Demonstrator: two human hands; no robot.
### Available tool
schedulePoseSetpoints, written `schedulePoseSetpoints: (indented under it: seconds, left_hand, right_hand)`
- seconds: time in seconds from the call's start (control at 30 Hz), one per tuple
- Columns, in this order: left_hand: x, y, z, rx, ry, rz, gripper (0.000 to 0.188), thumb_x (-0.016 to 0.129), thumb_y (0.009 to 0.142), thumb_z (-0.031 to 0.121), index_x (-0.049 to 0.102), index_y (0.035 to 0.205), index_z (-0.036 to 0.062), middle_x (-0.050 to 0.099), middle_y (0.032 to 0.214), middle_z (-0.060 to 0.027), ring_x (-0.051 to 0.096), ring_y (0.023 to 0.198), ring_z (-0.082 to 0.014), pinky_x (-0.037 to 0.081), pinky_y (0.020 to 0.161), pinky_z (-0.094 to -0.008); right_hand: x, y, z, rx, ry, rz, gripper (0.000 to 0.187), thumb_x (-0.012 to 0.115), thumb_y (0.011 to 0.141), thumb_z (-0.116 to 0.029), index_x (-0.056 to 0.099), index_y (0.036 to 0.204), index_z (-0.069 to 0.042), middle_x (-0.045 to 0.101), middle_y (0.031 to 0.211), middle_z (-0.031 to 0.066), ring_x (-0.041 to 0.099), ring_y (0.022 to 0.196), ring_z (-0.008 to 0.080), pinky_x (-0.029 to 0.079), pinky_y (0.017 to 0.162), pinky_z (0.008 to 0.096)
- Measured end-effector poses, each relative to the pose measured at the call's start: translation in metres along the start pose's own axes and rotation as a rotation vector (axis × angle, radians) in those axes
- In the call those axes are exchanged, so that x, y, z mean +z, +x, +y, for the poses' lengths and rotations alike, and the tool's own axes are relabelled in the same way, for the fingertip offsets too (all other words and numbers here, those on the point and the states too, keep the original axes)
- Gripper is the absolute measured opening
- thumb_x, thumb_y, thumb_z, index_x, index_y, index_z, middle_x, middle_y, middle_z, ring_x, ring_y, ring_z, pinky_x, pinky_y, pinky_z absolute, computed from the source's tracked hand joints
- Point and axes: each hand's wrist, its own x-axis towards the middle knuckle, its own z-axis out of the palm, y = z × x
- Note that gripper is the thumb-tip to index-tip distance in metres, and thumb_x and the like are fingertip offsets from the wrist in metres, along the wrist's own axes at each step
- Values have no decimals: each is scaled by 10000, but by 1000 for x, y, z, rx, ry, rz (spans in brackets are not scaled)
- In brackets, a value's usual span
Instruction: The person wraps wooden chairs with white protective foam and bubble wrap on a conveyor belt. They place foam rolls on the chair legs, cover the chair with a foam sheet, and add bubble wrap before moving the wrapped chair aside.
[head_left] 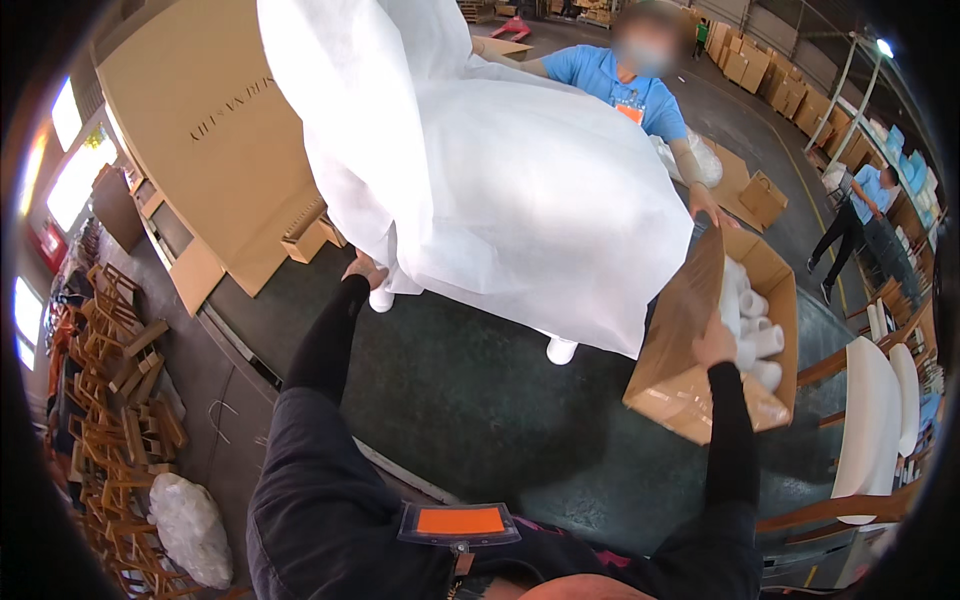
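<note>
A large piece of furniture (540,180), draped in a thin white fabric cover, stands on the dark green table. White cup-shaped sleeves (561,349) show on its feet below the hem. My left hand (366,269) is closed at its lower left corner, just above one white foot, with the fingertips partly hidden. At the right sits an open cardboard carton (677,395) holding several white foam sleeves (762,342). My right hand (715,343) grips the carton's near flap. A co-worker's hand (708,205) touches the same carton's far edge.
Across the table stands a co-worker in a blue shirt (580,70). A big flat cardboard sheet (205,110) leans at the left. Wooden chair frames (110,350) and a plastic-wrapped bundle (190,530) line the left floor. White-padded chairs (868,425) are close at the right.
</note>
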Motion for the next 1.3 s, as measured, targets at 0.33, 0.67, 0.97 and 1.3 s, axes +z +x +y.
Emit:
schedulePoseSetpoints:
  seconds: [0.33,0.67,0.97,1.3]
  left_hand:
    - [-229,-110,222,633,-617,163,227,620,961,229,672,914,13,677,769,-30,617,718,-78,511,679,-272]
    - [-342,71,50,-78,-965,1034,934,727,737,582,449,1339,-76,546,1317,-276,557,1220,-346,425,1038,-427]
    - [-392,104,65,-164,-780,1126,743,799,671,562,656,949,-111,704,915,-249,693,905,-341,522,860,-399]
    - [-366,59,51,163,-1245,1263,563,857,711,341,668,1002,-102,720,937,-190,699,859,-279,543,820,-370]
  right_hand:
    - [-89,53,-118,-325,385,984,489,592,894,-121,492,1368,-56,621,1245,183,598,1124,371,453,981,445]
    - [-77,54,-265,-252,408,495,630,506,915,-575,498,1416,-192,477,1431,185,536,1245,361,441,1002,512]
    - [-96,62,-300,55,480,333,730,592,777,-696,512,1322,-217,588,1173,304,638,1035,414,499,911,455]
    - [-97,1,-297,38,514,396,672,619,808,-655,508,1304,-215,657,1057,253,638,1026,396,494,889,456]
